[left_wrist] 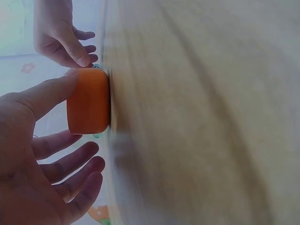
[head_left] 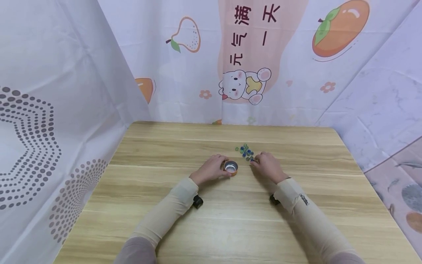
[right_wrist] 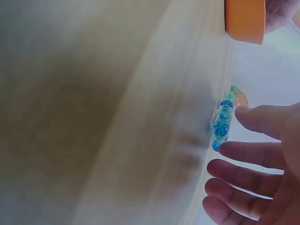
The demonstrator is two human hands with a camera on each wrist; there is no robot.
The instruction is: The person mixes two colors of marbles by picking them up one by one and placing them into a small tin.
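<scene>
My left hand [head_left: 211, 169] holds a small round orange tin [head_left: 230, 167] with a silvery inside, standing mouth up on the table. The left wrist view shows the thumb on one side of the orange wall and the index finger on the other, the remaining fingers spread loosely. To the right of the tin lies a loose cluster of blue and green glass marbles [head_left: 245, 151]. My right hand [head_left: 267, 167] is at the near right edge of this cluster. In the right wrist view its thumb and index finger stand apart, with several marbles [right_wrist: 221, 127] showing beyond the gap.
The wood-grain table [head_left: 230, 227] reaches back to a printed curtain [head_left: 184, 73] hanging behind its far edge. More patterned cloth [head_left: 29, 139] hangs on the left, and another sheet [head_left: 379, 110] on the right. Black wrist cameras [head_left: 197, 201] sit under both wrists.
</scene>
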